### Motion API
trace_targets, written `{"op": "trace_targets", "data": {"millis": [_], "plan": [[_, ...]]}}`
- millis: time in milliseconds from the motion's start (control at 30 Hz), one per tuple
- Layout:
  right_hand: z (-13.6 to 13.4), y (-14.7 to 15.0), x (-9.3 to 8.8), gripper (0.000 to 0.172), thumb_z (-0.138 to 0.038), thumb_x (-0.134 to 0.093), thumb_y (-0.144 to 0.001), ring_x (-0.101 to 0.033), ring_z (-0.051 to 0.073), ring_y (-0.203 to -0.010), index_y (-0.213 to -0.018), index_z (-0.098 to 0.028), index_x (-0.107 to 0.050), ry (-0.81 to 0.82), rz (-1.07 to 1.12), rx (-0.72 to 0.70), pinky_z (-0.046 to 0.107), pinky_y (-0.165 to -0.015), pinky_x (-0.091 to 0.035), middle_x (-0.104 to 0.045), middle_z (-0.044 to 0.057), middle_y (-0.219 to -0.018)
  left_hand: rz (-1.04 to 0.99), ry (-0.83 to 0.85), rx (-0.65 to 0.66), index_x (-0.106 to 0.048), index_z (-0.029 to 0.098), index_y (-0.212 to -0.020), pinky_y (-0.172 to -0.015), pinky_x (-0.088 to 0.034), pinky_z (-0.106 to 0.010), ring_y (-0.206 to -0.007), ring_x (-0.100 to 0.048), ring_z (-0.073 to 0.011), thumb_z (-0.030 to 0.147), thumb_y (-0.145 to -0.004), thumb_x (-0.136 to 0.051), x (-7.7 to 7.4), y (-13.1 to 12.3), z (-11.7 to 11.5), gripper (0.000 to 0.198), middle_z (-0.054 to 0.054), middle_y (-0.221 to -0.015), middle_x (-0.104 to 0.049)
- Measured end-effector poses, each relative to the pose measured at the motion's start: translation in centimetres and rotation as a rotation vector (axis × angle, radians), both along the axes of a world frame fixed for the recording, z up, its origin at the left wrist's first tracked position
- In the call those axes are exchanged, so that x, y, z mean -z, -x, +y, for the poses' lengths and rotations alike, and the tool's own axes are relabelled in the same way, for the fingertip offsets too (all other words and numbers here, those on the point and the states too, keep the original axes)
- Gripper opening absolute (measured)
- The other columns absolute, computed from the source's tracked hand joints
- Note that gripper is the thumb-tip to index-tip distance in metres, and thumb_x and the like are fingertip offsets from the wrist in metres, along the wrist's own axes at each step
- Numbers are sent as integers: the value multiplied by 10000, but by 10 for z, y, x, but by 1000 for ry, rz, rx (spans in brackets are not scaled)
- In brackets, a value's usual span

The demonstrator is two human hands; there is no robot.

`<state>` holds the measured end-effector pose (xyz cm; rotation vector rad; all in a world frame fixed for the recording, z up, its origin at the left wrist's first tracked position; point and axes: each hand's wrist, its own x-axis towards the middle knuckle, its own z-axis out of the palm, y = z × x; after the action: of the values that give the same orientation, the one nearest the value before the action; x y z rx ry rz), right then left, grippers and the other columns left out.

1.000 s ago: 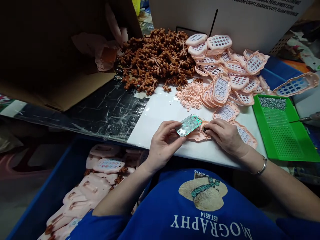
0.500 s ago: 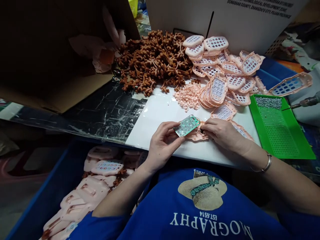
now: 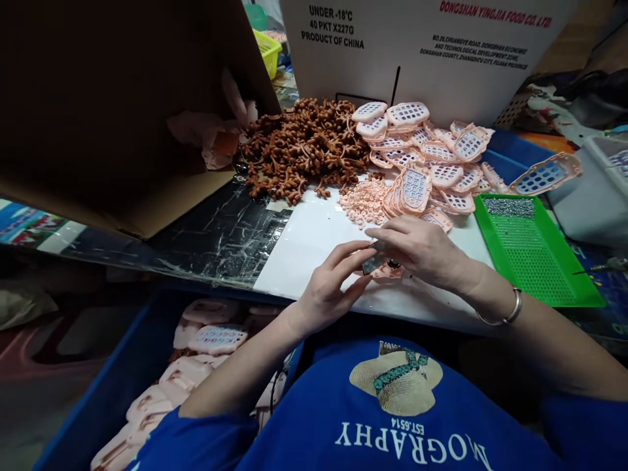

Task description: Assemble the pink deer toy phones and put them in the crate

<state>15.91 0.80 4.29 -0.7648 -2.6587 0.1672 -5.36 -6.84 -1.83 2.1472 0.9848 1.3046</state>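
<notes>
— While the cardboard box (image 3: 122, 98) and the printed white carton (image 3: 417, 52) close off the back, what lies on the table (image 3: 304, 248)?

— A brown heap of sprues (image 3: 304, 144), a pile of pink shells (image 3: 432, 163), a green tray (image 3: 534, 261) and a small mound of pink rings (image 3: 364, 199). A blue crate (image 3: 112, 366) below holds more pink pieces.

— And the hands?

— They meet near the table's front edge. The left hand (image 3: 328, 291) pinches the circuit board (image 3: 373, 264) narrowly between thumb and forefinger. The right hand (image 3: 422, 252) lies over it with its fingers stretched flat. I cannot tell whether it grips.

— What changed?

— Half a second ago the board was tilted up with its green face showing. Now the right hand has slid across it, and only a dark sliver shows, low against the lone shell (image 3: 390, 273) beneath. To me that reads as the board being pressed down onto it.

— Its direction?

— It ran from near left to far right. The sliver suggests the long axis still runs from hand to hand, but most of the board is hidden.
</notes>
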Motion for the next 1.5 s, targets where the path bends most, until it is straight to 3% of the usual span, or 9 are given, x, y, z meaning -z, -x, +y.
{"op": "trace_targets", "data": {"millis": [133,233,433,633,833,967,1167,1333,1500], "plan": [[4,-7,8,87,-210,-583,-935,-559,147,-700,-898,-173,-654,106,162,100,283,-648,-430,-636,35,-798,-76,51,-7,-401,306,-1472,-930,-601,-359,-1239,-558,-241,202,-849,-727,-1,-4,9,711,-124,-1422,-452],[2,-15,18,84,-192,-617,-885,-502,118,-631,-807,-182,-588,209,405,277,268,-618,-402,-589,-7,-723,-102,102,-114,-368,278,-1460,-781,-592,-282,-1055,-585,-180,265,-827,-754,2,-12,17,741,-108,-1314,-474],[-4,-23,41,203,-397,-606,-912,-439,96,-540,-859,-217,-530,621,746,447,241,-503,-364,-500,-47,-656,142,45,-225,-514,184,-1062,-713,-488,-287,-833,-557,-165,422,-829,-732,6,-38,32,398,-46,-975,-558],[-8,-21,52,333,-518,-660,-860,-445,68,-450,-893,-235,-487,910,985,431,216,-391,-342,-503,-57,-692,362,91,-301,-566,182,-926,-657,-419,-284,-744,-565,-174,516,-810,-724,4,-55,40,387,-31,-851,-602],[-13,-25,60,305,-502,-638,-883,-441,53,-456,-919,-238,-487,908,995,413,196,-386,-315,-505,-61,-711,324,153,-253,-665,183,-776,-629,-385,-259,-639,-544,-130,255,-883,-632,6,-55,41,133,4,-690,-594],[-18,-33,62,290,-477,-653,-878,-428,47,-460,-926,-235,-502,951,978,415,180,-390,-300,-479,-75,-683,287,139,-112,-729,182,-845,-658,-423,-249,-666,-582,-127,252,-902,-643,10,-43,45,125,-17,-747,-660],[-25,-39,65,201,-411,-604,-924,-466,48,-498,-981,-230,-538,921,851,399,183,-436,-351,-513,-65,-732,512,78,92,-744,181,-898,-695,-452,-254,-762,-606,-151,275,-959,-547,4,-27,50,227,-50,-830,-641],[-31,-46,71,100,-330,-555,-954,-518,93,-547,-963,-230,-548,783,732,375,238,-533,-445,-540,-57,-686,581,55,84,-731,193,-960,-636,-431,-255,-746,-572,-152,281,-983,-481,-2,-26,44,266,-49,-860,-615],[-37,-51,75,65,-289,-537,-966,-546,122,-636,-972,-234,-570,614,644,370,290,-633,-474,-584,-30,-725,543,63,28,-745,188,-875,-646,-431,-271,-784,-593,-170,265,-959,-538,2,-29,43,237,-57,-855,-636]]}}
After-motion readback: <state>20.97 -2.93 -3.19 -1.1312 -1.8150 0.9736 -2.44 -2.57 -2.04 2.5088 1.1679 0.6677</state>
